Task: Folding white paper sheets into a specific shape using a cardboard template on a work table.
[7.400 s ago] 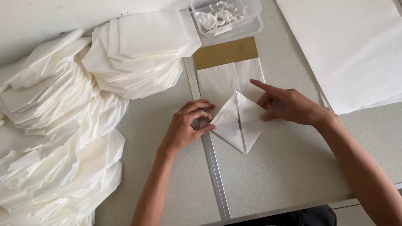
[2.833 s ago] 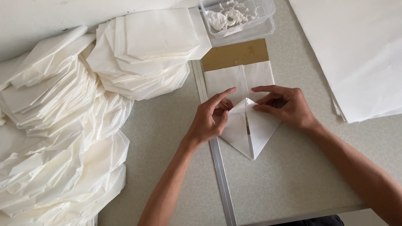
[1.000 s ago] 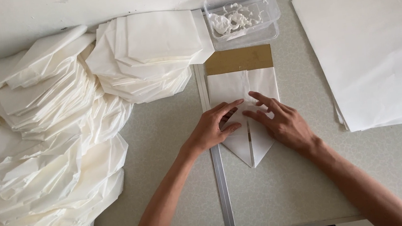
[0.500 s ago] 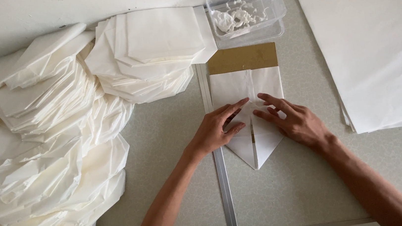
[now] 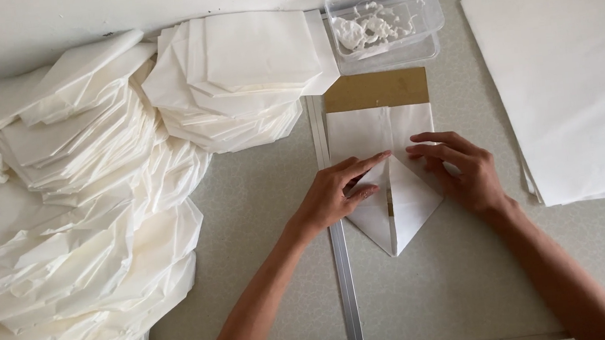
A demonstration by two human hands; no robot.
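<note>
Small paper-folding workshop: worktable (image 5: 263,219), heaped folded bags (image 5: 75,216), flat sheet stack (image 5: 577,73).

Both forearms are bare from the bottom edge of the view up to the wrists; no sleeve, cuff or glove shows anywhere along them. The left hand (image 5: 331,197) carries no ring, watch or bracelet, and the right hand (image 5: 460,172) is equally unadorned, its wrist plain. The fingers (image 5: 369,163) are slender, with short nails and no visible polish. No clothing of the person shows.
</note>
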